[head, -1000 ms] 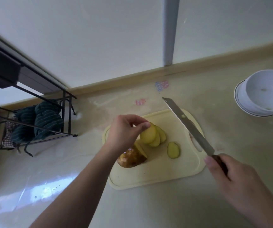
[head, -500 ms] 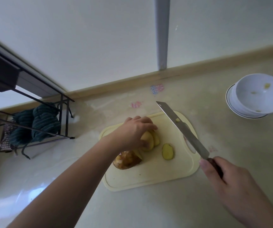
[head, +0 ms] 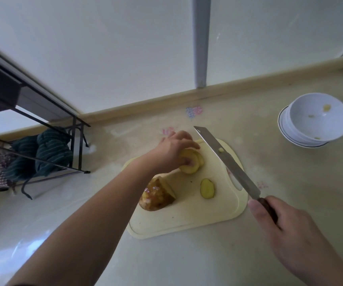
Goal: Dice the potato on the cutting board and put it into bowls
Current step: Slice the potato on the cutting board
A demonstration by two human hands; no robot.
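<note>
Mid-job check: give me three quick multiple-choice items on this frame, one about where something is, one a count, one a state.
1. Where does the lone potato slice lie?
A. in the bowl
B. on the board, right of the unpeeled chunk
C. on the counter

2. How many hands are in view?
A. one
B. two
C. none

3. What is the knife doing?
A. lying flat on the board
B. held by its handle
C. standing in the rack

Key: 1 B, lone yellow potato slice rests on pale cream plastic cutting board beside brown-skinned potato chunk. 2 B, left hand and right hand. 3 B, right hand grips the dark-handled steel knife.
</note>
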